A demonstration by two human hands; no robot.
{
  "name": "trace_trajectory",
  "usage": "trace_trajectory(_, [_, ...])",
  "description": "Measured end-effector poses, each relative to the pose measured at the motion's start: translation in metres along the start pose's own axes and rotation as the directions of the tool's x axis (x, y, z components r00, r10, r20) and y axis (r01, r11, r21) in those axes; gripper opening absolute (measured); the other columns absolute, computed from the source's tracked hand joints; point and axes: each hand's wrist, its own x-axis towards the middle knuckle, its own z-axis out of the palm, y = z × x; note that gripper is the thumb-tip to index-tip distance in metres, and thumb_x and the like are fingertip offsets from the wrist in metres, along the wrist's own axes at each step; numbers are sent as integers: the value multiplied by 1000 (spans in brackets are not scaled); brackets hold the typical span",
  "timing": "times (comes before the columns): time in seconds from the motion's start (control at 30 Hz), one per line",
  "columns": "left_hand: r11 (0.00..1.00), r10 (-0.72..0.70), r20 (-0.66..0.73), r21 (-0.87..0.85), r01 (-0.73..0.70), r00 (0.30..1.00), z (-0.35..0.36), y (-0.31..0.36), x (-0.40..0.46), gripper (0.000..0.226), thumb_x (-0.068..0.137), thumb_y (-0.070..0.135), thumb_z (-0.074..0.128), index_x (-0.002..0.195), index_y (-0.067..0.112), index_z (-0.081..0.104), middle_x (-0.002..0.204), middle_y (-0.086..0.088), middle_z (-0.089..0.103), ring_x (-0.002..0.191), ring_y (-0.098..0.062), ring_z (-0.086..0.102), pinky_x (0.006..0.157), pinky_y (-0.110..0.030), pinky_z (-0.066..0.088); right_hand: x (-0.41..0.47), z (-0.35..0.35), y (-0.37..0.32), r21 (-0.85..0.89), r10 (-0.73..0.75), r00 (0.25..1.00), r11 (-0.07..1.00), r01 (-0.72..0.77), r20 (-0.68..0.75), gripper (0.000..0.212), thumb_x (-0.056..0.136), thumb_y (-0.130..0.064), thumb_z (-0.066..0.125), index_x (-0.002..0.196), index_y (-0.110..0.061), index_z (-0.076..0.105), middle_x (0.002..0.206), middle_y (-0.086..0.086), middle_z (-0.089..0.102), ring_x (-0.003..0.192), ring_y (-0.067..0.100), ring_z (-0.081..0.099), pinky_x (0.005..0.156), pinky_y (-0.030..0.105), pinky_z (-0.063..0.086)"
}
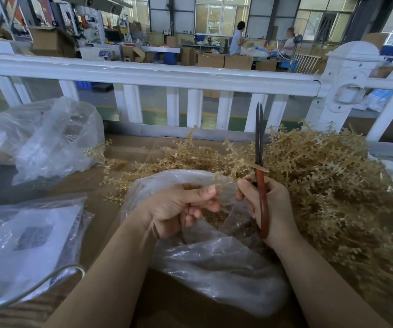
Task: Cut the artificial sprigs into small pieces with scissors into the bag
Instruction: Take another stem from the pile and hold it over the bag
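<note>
My right hand point(270, 209) grips red-handled scissors point(259, 147), blades nearly closed and pointing straight up. My left hand point(179, 209) pinches a short tan sprig piece point(221, 182) between thumb and fingers, just left of the scissors. Both hands hover over the mouth of a clear plastic bag point(214, 261) with small tan cut pieces point(216, 217) inside. A big heap of tan artificial sprigs point(321, 181) covers the table on the right and behind the bag.
Another clear bag point(44, 138) with sprig material lies at the far left, and a flat bagged white item point(25, 245) at the near left. A white fence rail point(143, 72) runs across behind the table. Two persons work far back in the workshop.
</note>
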Motion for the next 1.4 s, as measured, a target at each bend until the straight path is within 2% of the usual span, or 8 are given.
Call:
trace_trajectory(0.17, [978,65,-52,-195,-74,997,3,3,2,10,75,20,72,69,14,77,64,1,69,46,-1,60,42,-11,49,-2,3,-3,46,8,1000,999,-8,-3,12,78,-45,79,71,-36,75,64,1,68,44,2,51,43,13,39])
trace_trajectory(0.33, [921,194,-292,-273,-276,936,3,7,3,6,71,20,73,73,15,74,67,2,69,54,-2,64,50,-12,52,-5,2,-3,-5,-104,994,995,104,-45,39,69,-60,72,85,-24,67,67,-13,67,59,-1,60,58,14,46])
trace_trajectory(0.47, [880,274,-408,-260,-399,871,4,9,5,17,67,15,73,83,13,68,70,1,72,62,-5,69,53,-13,54,-8,5,-1,-259,-173,984,950,175,32,45,78,-70,71,89,-28,59,74,-28,65,70,-9,61,64,6,42])
trace_trajectory(0.57, [863,344,-428,-207,-461,836,5,8,5,14,67,13,74,79,13,67,71,0,72,67,-8,72,57,-15,55,-7,7,4,-527,-159,984,831,176,79,53,64,-87,55,86,-38,54,81,-32,63,73,-6,60,57,14,38])
trace_trajectory(0.7, [863,412,-437,-94,-496,800,3,6,8,10,81,6,71,83,12,63,74,-3,71,74,-14,72,61,-20,56,-3,9,15,-685,-203,972,692,227,118,67,58,-105,38,87,-46,48,74,-23,61,70,-4,58,59,28,44])
trace_trajectory(0.87, [847,466,-434,-34,-531,771,4,3,10,12,96,1,57,87,10,56,78,-7,68,74,-18,73,63,-25,57,-1,7,20,-742,-216,969,629,232,120,73,61,-105,34,91,-40,46,77,-20,61,70,-1,59,59,32,52])
trace_trajectory(1.03, [827,496,-427,-33,-561,756,3,5,9,10,95,-1,58,104,1,57,78,-10,70,64,-16,69,64,-24,58,-5,8,16,-759,-226,960,593,268,163,66,65,-93,45,96,-35,50,81,-23,56,70,-10,52,54,17,36])
trace_trajectory(1.4, [820,546,-394,69,-568,739,2,4,6,6,90,-1,63,88,4,60,72,-11,72,69,-17,72,65,-24,58,-6,6,12,-713,-183,975,666,218,127,66,62,-100,36,88,-40,46,78,-19,61,75,-3,58,59,24,42])
